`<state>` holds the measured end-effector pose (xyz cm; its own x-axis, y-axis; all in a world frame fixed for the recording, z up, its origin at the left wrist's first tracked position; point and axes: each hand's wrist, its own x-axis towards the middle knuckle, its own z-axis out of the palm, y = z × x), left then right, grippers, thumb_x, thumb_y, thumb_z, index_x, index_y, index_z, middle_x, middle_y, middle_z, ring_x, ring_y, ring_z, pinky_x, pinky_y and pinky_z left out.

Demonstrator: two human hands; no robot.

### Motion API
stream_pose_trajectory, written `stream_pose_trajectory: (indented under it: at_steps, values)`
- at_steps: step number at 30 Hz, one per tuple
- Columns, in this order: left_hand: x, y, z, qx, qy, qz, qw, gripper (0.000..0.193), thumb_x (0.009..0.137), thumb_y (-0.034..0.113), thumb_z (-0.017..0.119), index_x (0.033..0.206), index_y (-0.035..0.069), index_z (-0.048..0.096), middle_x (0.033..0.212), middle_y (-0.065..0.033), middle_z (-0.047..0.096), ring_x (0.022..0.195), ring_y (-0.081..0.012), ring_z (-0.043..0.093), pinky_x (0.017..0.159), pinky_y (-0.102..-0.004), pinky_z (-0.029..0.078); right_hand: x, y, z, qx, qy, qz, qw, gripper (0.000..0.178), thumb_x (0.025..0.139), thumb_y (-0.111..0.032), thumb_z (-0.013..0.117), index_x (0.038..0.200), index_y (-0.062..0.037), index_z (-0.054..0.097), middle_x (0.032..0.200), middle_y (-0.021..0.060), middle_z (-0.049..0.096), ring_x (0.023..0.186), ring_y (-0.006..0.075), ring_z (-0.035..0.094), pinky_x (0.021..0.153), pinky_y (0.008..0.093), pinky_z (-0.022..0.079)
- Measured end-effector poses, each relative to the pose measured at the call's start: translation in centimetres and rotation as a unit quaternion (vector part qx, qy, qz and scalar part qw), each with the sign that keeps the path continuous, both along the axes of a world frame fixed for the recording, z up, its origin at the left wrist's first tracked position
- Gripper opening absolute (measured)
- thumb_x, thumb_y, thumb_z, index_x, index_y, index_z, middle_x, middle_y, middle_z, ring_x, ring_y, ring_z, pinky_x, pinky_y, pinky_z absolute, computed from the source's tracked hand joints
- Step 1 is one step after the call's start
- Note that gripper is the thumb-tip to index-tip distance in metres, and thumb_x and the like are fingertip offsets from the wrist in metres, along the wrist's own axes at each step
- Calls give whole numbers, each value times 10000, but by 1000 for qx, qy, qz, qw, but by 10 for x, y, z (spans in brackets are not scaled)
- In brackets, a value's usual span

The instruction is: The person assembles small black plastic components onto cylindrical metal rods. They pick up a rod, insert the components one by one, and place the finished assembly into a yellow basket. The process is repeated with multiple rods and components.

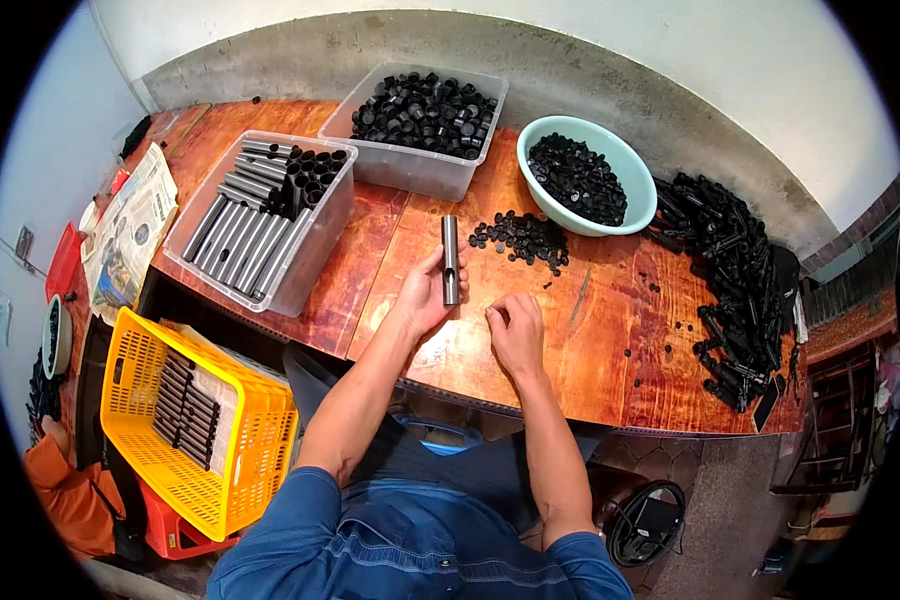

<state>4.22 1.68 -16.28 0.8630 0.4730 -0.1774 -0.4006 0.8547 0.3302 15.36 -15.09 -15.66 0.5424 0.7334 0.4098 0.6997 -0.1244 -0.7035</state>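
Note:
My left hand (pixel 425 297) is wrapped round a shiny grey metal tube (pixel 450 255), which stands nearly upright in the picture with a dark oval slot near its lower end. Just right of it, my right hand (pixel 517 335) rests by the wooden table (pixel 600 350), its thumb and fingers curled together in a pinch. Whatever lies between those fingertips is hidden or too small to name. Beyond my right hand a loose spread of small black caps (pixel 525 240) lies on the tabletop. A thin pointed metal tool (pixel 580 295) lies to the right of that hand.
Similar metal tubes fill a clear bin (pixel 315 270) at left. Behind it stands a clear bin (pixel 410 165) of black caps, and a pale blue basin (pixel 645 205) holds small black parts. Black parts (pixel 725 270) are heaped right. A yellow crate (pixel 260 440) and an orange-sleeved person (pixel 65 500) are lower left.

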Motion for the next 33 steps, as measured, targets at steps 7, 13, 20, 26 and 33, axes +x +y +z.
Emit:
stream_pose_trajectory:
  at_steps: [7,13,20,26,33]
  values:
    - [-1,12,-12,84,-27,35,996,347,1059,333,618,1320,105,592,1115,-97,670,1063,-261,645,974,-442,533,-6,8,12,-21,155,26,987,219,896,-123,748,1046,23,684,969,121,657,925,249,636,841,376,519]
    - [-5,1,-11,127,-77,35,988,356,993,181,719,1315,69,615,1241,-120,704,1230,-301,652,1078,-483,513,-7,15,21,61,510,157,843,312,987,-90,694,1271,-2,603,1023,53,673,889,144,668,802,279,542]
    - [-10,-3,-3,180,-29,-81,980,392,960,166,743,1316,34,645,1268,-179,708,1132,-345,709,887,-480,619,34,1,35,119,552,209,798,283,1014,-203,699,1201,-2,630,964,64,712,840,126,675,788,264,538]
    - [-13,-10,21,147,12,-210,967,458,1058,372,613,1375,53,527,1103,-223,722,867,-306,753,669,-367,653,60,-6,64,-16,476,244,845,271,970,-245,728,1147,-45,681,941,4,696,812,71,632,721,223,485]
    - [-13,-7,2,241,25,-230,943,559,964,294,769,1375,-4,533,980,-168,717,723,-243,732,627,-317,615,54,-13,70,-9,407,174,897,335,940,-185,757,1191,24,685,937,33,706,838,96,660,750,277,546]
